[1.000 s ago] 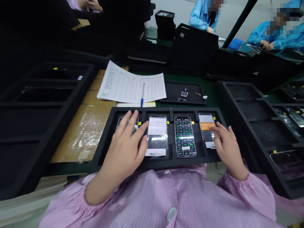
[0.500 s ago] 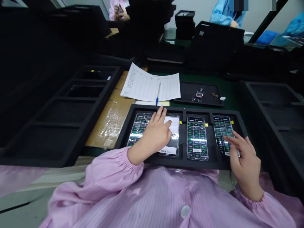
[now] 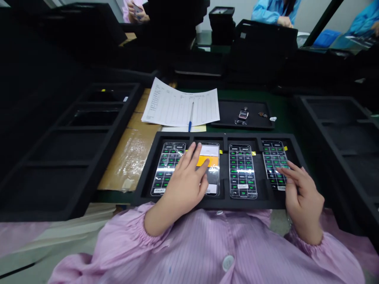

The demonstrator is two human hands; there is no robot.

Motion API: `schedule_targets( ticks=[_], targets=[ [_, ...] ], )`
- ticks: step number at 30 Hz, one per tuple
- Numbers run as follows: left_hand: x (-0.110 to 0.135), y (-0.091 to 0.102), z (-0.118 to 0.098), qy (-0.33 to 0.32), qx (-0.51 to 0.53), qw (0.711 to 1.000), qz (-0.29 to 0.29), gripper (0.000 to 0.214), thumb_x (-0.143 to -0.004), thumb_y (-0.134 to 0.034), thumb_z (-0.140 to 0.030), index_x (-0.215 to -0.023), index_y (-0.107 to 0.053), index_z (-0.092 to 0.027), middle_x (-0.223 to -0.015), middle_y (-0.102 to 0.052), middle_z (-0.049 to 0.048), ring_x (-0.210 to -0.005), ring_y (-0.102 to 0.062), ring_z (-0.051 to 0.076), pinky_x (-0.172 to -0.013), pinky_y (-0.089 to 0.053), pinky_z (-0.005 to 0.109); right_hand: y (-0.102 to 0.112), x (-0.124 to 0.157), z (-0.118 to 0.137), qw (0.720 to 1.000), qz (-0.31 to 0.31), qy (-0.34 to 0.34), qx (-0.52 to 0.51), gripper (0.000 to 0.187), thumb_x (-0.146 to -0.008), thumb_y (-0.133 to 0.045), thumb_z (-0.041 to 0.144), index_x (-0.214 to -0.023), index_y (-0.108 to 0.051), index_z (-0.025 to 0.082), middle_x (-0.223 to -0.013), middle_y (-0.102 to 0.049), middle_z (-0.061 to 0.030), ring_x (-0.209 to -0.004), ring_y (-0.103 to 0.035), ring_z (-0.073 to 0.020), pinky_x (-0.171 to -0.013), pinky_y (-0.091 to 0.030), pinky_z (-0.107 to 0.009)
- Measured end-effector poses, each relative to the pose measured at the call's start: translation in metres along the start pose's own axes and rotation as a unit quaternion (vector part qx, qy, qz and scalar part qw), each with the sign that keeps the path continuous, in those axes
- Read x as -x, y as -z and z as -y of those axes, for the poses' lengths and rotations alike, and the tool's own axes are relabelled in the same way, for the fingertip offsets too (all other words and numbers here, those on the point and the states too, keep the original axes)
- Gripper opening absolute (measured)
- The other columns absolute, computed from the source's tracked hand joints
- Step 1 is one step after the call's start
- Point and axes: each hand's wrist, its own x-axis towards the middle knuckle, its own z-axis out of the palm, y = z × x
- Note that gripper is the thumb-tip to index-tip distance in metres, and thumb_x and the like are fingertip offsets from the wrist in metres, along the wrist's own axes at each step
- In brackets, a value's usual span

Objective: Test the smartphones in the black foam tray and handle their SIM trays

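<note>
A black foam tray [image 3: 207, 203] in front of me has several compartments, with a smartphone in each. My left hand [image 3: 186, 181] is open over the second smartphone [image 3: 211, 181], one fingertip at an orange band on its lit screen. That hand partly covers the leftmost smartphone [image 3: 161, 173], whose dark screen shows a grid with green text. The third smartphone [image 3: 242, 171] lies untouched with the same kind of grid. My right hand [image 3: 304, 201] holds nothing, its fingers apart, the fingertips at the right edge of the rightmost smartphone [image 3: 274, 163].
Behind the tray lie printed sheets [image 3: 180, 104] with a blue pen [image 3: 190, 118], beside a shallow black tray [image 3: 227, 118] with small parts. Large black trays [image 3: 71, 169] stand left and right [image 3: 343, 146]. Two or more co-workers sit beyond, one in blue sleeves [image 3: 265, 12].
An orange band now shows on the second smartphone's screen, which was white and grey there. My left hand has moved slightly down and left. The whole view has shifted a little.
</note>
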Motion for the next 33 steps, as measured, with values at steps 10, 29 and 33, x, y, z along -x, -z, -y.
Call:
schedule_targets(
  ticks=[10,29,33],
  targets=[
    [0.027,-0.001,0.040,0.045,0.015,0.990,-0.136,0.040,-0.099,-0.044,-0.024,-0.135,-0.058,-0.012,-0.157,-0.042,0.0202,-0.151,-0.028,0.041,-0.119,-0.035,0.064,-0.001,0.001,0.003,0.994,-0.083,-0.068,-0.030,0.031,-0.100,-0.046,0.018,-0.126,-0.063,0.020,-0.115,-0.072,-0.0090,-0.123,-0.062,-0.0278,-0.106,-0.049,-0.054],
    [0.054,-0.002,0.039,0.084,0.046,0.988,-0.120,0.040,-0.094,-0.051,-0.025,-0.131,-0.063,-0.019,-0.163,-0.034,0.0145,-0.150,-0.031,0.039,-0.120,-0.034,0.061,-0.018,-0.043,0.021,0.989,0.148,-0.007,0.009,0.033,-0.095,-0.041,0.022,-0.124,-0.055,0.022,-0.126,-0.069,-0.0073,-0.143,-0.043,-0.0290,-0.123,-0.020,-0.063],
    [0.040,-0.002,0.018,-0.056,0.065,0.996,-0.013,0.039,-0.095,-0.050,-0.022,-0.131,-0.065,-0.020,-0.164,-0.030,0.0157,-0.152,-0.027,0.037,-0.115,-0.041,0.058,-0.022,-0.043,0.034,0.992,0.127,0.013,-0.018,0.032,-0.095,-0.042,0.021,-0.123,-0.057,0.020,-0.123,-0.070,-0.0088,-0.142,-0.046,-0.0286,-0.122,-0.024,-0.062]
  ],
)
